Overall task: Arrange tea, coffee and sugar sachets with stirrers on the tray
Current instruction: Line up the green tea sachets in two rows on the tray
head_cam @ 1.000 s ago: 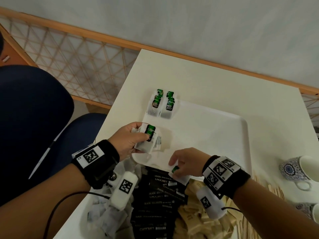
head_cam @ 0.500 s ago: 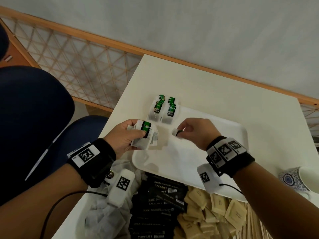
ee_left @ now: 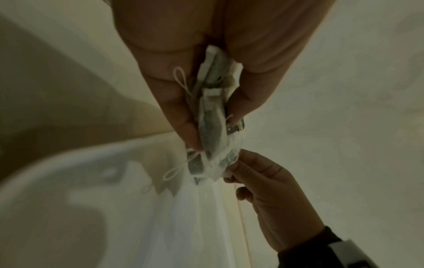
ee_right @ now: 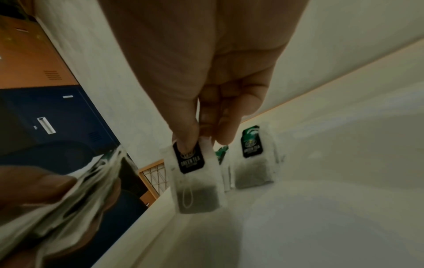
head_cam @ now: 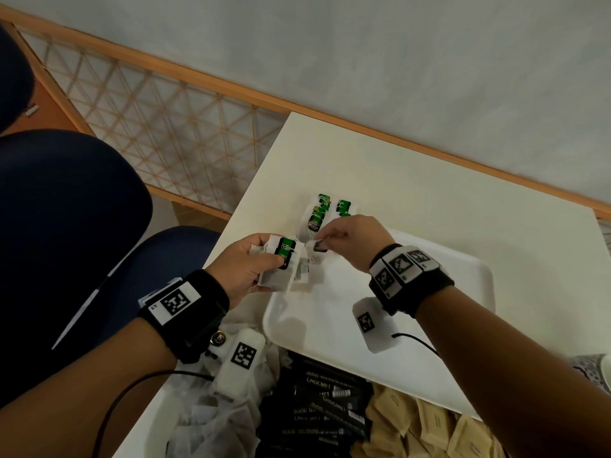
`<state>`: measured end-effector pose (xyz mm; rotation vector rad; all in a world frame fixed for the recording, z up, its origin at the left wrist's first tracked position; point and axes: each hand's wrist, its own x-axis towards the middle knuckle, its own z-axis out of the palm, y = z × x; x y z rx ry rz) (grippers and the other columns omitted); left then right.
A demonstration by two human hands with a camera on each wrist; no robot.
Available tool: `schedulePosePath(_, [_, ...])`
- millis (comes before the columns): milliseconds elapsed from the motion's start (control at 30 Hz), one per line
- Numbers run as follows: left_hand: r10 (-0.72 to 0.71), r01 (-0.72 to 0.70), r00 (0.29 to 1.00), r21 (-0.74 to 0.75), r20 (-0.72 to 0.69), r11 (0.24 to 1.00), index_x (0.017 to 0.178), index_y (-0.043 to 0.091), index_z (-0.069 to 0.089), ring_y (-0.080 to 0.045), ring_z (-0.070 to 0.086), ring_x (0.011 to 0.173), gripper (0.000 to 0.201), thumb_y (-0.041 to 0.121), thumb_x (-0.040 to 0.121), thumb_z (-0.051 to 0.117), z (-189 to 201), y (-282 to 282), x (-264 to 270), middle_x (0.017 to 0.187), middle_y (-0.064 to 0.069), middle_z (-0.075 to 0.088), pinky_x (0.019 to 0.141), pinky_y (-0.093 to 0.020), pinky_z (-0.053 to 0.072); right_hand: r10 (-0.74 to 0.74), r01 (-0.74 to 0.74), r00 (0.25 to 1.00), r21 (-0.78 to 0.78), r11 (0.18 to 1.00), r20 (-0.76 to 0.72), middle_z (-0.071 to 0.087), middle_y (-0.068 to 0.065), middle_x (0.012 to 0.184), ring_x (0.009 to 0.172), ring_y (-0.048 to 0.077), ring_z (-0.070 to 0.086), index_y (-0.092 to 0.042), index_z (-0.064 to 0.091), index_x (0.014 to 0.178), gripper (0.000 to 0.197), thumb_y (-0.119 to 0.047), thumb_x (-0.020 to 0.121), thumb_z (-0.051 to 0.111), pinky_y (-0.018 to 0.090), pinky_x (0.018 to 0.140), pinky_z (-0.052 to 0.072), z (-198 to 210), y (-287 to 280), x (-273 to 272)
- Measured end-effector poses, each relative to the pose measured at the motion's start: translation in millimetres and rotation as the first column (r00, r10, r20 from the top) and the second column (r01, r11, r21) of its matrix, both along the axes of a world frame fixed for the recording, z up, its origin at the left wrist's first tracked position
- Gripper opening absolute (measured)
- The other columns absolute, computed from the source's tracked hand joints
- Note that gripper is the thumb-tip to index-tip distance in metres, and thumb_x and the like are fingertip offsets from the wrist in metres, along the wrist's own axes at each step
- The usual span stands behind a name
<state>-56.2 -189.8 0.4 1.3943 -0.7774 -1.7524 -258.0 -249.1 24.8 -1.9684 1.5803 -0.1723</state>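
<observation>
Tea bags of white gauze with green paper tags are what we are laying out: two short stacks [head_cam: 325, 214] already lie at the far left corner of the white plastic tray [head_cam: 463, 375], which sits on the cream bench [head_cam: 429, 193]. Our left hand [head_cam: 246, 267] is curled round a bunch of spare tea bags [head_cam: 286, 267], thumb on top, held just over the tray's left rim. Our right hand [ee_right: 206, 101] pinches a single tea bag [ee_right: 195, 174] by its top edge between thumb and forefinger; in the right wrist view it hangs upright above the tray, just beside the laid stacks.

We judge the tea step to be under way, with coffee, sugar and stirrers not yet on the tray. The black coffee sachets [head_cam: 327, 401] and the tan paper sugar sachets [head_cam: 429, 424] lie heaped at the near edge.

Next we would lower the hanging bag flat beside the stacks, tag up like the others, and loosen the pinch only once it rests. Its loose string could snag on the bunch alongside.
</observation>
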Motion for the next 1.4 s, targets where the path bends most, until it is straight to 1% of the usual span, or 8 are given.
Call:
schedulePosePath(200, [-0.015, 0.015, 1.0, 0.007, -0.018, 1.0, 0.102, 0.018, 0.065, -0.019, 0.067, 0.081, 0.026, -0.002, 0.087, 0.059, -3.5, -4.8, 0.1, 0.092, -0.004, 0.071, 0.066, -0.035, 0.059, -0.017, 0.016, 1.0, 0.025, 1.0, 0.012, 0.053, -0.02, 0.069, 0.063, 0.0, 0.049, -0.025, 0.071, 0.105, 0.019, -0.02, 0.09, 0.06, 0.012, 0.056, 0.036, -5.5, -20.2, 13.3])
schedulePosePath(333, [-0.022, 0.022, 0.999, 0.004, -0.027, 1.0, 0.1, 0.014, 0.066, -0.018, 0.068, 0.077, 0.023, -0.003, 0.086, 0.061, -5.8, -6.1, -2.4, 0.09, -0.005, 0.071, 0.062, -0.033, 0.059, -0.035, 0.035, 0.999, 0.004, 0.999, 0.003, 0.067, -0.009, 0.113, 0.1, 0.01, 0.059, -0.027, 0.071, 0.106, 0.022, -0.021, 0.09, 0.059, 0.02, 0.083, 0.047, -9.6, -32.9, 16.9])
schedulePosePath(500, [-0.072, 0.072, 0.997, 0.006, 0.016, 0.997, 0.097, 0.014, 0.064, -0.018, 0.068, 0.075, 0.018, 0.001, 0.085, 0.064, -8.8, -6.2, -6.3, 0.087, -0.006, 0.07, 0.062, -0.033, 0.06, -0.03, 0.03, 0.999, 0.006, 1.0, -0.018, 0.066, -0.006, 0.119, 0.111, 0.012, 0.057, -0.027, 0.07, 0.11, 0.023, -0.023, 0.09, 0.059, 0.024, 0.093, 0.045, -16.8, -39.1, 16.1])
schedulePosePath(700, [-0.057, 0.056, 0.998, 0.022, 0.023, 0.998, 0.089, 0.011, 0.062, -0.018, 0.068, 0.068, 0.011, 0.001, 0.084, 0.066, -10.3, -7.4, -15.6, 0.081, -0.008, 0.069, 0.058, -0.033, 0.059, -0.056, 0.066, 0.995, -0.112, 0.992, 0.086, 0.067, -0.009, 0.101, 0.086, 0.005, 0.054, -0.026, 0.07, 0.108, 0.022, -0.034, 0.092, 0.057, 0.021, 0.076, 0.042, -5.9, -22.0, 5.8])
schedulePosePath(867, [-0.063, 0.062, 0.998, 0.024, 0.014, 0.998, 0.088, 0.007, 0.06, -0.023, 0.064, 0.067, 0.011, 0.004, 0.082, 0.068, -8.1, -8.0, -29.8, 0.08, -0.014, 0.066, 0.055, -0.031, 0.058, -0.017, 0.001, 0.979, 0.077, 0.997, 0.205, 0.068, -0.014, 0.084, 0.082, 0.002, 0.062, -0.028, 0.074, 0.096, 0.022, -0.045, 0.084, 0.066, 0.017, 0.075, 0.048, 6.6, 8.5, -5.3])
schedulePosePath(1067, [-0.122, 0.122, 0.993, 0.025, 0.006, 0.992, 0.082, 0.01, 0.062, -0.012, 0.063, 0.052, 0.013, -0.001, 0.081, 0.069, -4.8, -4.9, -41.7, 0.063, -0.003, 0.066, 0.049, -0.025, 0.054, -0.081, 0.053, 0.97, 0.122, 0.991, 0.231, 0.07, -0.006, 0.076, 0.068, 0.004, 0.06, -0.027, 0.073, 0.086, 0.004, -0.029, 0.083, 0.071, 0.019, 0.07, 0.05, 5.4, 15.8, -21.2])
schedulePosePath(1167, [-0.125, 0.125, 0.992, 0.045, -0.019, 0.991, 0.09, 0.012, 0.065, -0.014, 0.067, 0.06, 0.017, -0.003, 0.082, 0.067, -5.5, -3.3, -41.9, 0.076, -0.006, 0.07, 0.052, -0.029, 0.057, -0.108, 0.073, 0.951, 0.129, 0.989, 0.289, 0.073, 0.003, 0.081, 0.069, 0.007, 0.062, -0.029, 0.072, 0.087, 0.006, -0.026, 0.087, 0.067, 0.022, 0.068, 0.051, 7.9, 16.9, -23.6])
schedulePosePath(1400, [-0.151, 0.149, 0.988, 0.053, 0.026, 0.987, 0.092, 0.01, 0.063, -0.014, 0.068, 0.061, 0.014, -0.002, 0.086, 0.063, -5.7, -2.3, -33.4, 0.078, -0.007, 0.068, 0.051, -0.027, 0.056, -0.164, 0.147, 0.926, 0.075, 0.986, 0.341, 0.069, 0.0, 0.077, 0.072, 0.013, 0.061, -0.032, 0.069, 0.082, 0.012, -0.022, 0.088, 0.065, 0.027, 0.069, 0.052, 6.0, 14.4, -24.1])
